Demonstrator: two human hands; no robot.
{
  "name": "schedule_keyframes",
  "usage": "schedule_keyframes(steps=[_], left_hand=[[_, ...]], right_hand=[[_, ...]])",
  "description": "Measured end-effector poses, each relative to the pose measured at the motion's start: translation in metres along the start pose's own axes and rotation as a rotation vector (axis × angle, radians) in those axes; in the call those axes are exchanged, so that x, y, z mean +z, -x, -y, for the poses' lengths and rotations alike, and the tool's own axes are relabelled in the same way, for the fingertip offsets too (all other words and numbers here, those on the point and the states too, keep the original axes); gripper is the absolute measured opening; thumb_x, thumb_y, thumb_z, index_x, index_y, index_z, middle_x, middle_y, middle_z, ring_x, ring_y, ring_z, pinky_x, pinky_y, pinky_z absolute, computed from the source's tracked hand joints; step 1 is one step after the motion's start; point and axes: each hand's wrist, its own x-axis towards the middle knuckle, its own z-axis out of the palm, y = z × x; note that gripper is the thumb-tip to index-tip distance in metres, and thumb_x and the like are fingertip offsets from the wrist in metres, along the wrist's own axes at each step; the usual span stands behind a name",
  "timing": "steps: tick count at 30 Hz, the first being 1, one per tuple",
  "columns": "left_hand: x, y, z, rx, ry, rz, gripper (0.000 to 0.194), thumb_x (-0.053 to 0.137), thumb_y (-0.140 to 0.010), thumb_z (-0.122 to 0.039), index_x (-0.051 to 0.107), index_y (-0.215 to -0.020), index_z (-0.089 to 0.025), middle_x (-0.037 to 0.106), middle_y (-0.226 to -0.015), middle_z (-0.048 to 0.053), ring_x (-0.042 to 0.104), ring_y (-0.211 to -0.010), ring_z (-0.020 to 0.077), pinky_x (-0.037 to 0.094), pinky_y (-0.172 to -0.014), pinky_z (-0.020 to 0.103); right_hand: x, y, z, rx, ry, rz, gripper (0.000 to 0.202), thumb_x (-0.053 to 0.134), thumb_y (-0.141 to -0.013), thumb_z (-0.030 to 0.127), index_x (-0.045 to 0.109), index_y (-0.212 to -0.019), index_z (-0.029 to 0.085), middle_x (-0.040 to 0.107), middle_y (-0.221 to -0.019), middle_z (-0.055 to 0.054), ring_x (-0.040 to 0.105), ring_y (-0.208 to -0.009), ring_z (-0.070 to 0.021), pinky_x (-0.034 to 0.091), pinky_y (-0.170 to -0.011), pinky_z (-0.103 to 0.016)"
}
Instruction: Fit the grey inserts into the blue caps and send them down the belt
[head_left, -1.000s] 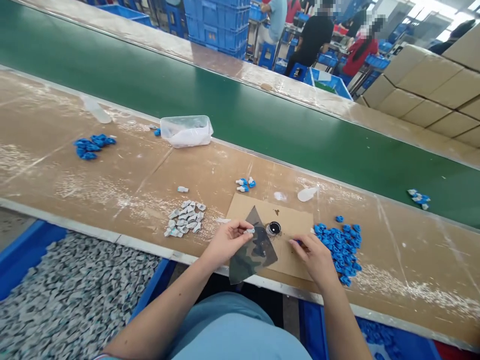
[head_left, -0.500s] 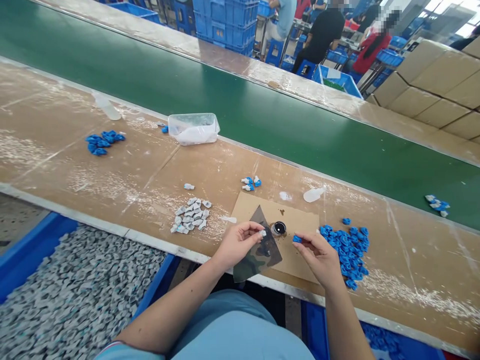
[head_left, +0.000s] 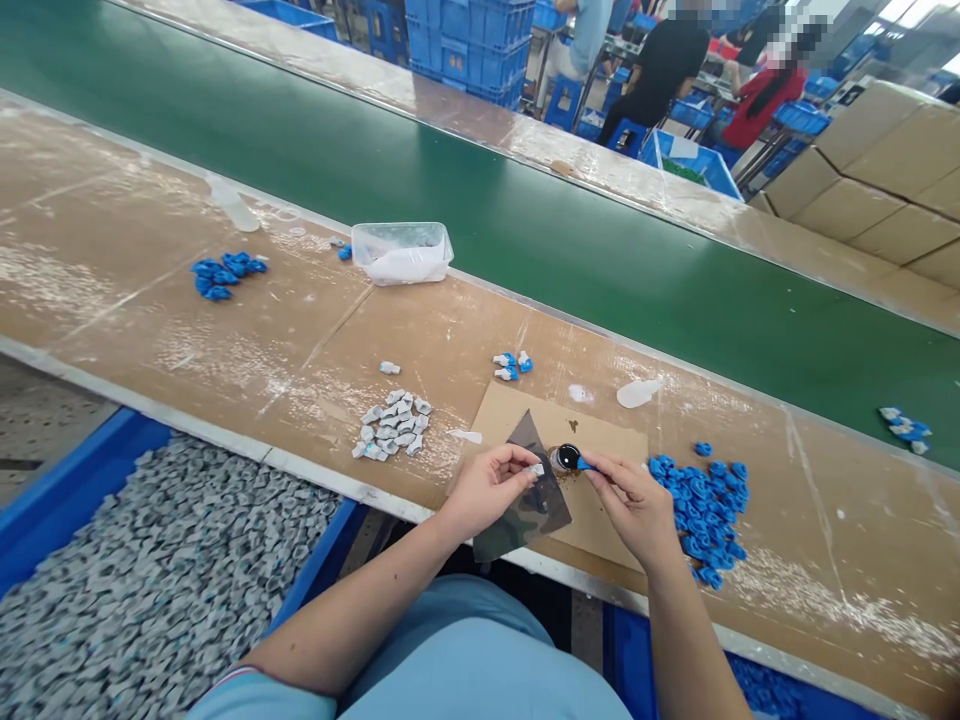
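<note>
Between the thumb and fingers of my left hand (head_left: 486, 492) is a small grey-white part (head_left: 537, 469), above a dark triangular sheet (head_left: 534, 510). My right hand (head_left: 636, 508) pinches a small blue part (head_left: 584, 463) at the right rim of a little jar (head_left: 568, 458) of dark liquid; whether it dips in I cannot tell. Jar and sheet lie on a cardboard piece (head_left: 611, 425). Right of that hand is a heap of blue parts (head_left: 701, 510). Loose grey-white parts (head_left: 394, 425) lie left of my left hand.
Several joined blue-and-white pieces (head_left: 513, 366) lie behind the sheet. A clear plastic tub (head_left: 403, 253) stands near the green conveyor belt (head_left: 525, 210). At lower left is a blue bin of grey parts (head_left: 157, 590). People sit beyond the belt near stacked blue crates (head_left: 472, 45).
My right hand has moved left, bringing the blue part from beside the jar to its rim. My left hand stays over the sheet with the grey-white part. The whole view has shifted slightly.
</note>
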Motion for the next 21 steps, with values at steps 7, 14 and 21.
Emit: schedule_keyframes(steps=[7,14,21], left_hand=[[0.0005,0.0004,0.0022,0.001,0.0,0.021,0.031,0.078,-0.064,-0.035,0.066,-0.085,-0.016,0.067,-0.075,0.001,0.061,-0.072,0.0123,0.049,-0.073,0.026],[0.0001,-0.0005,0.0075,0.027,-0.014,0.028,0.027,0.076,-0.066,-0.033,0.066,-0.085,-0.016,0.067,-0.078,0.002,0.061,-0.075,0.0131,0.049,-0.076,0.027],[0.0017,0.0007,0.0089,0.081,-0.004,0.038,0.028,0.076,-0.066,-0.03,0.064,-0.087,-0.016,0.066,-0.083,0.003,0.062,-0.083,0.0153,0.05,-0.083,0.031]], right_hand=[[0.0012,-0.0021,0.0006,-0.012,0.047,0.011,0.019,0.057,-0.087,0.034,0.071,-0.097,0.027,0.075,-0.092,-0.004,0.07,-0.077,-0.0195,0.058,-0.07,-0.032],[0.0018,-0.002,0.0018,-0.027,0.053,-0.013,0.017,0.058,-0.086,0.032,0.071,-0.097,0.026,0.075,-0.092,-0.004,0.07,-0.077,-0.0192,0.058,-0.069,-0.031],[0.0018,0.0049,0.0038,0.101,-0.072,-0.018,0.017,0.062,-0.083,0.033,0.073,-0.093,0.024,0.075,-0.087,-0.005,0.07,-0.072,-0.0178,0.06,-0.067,-0.029]])
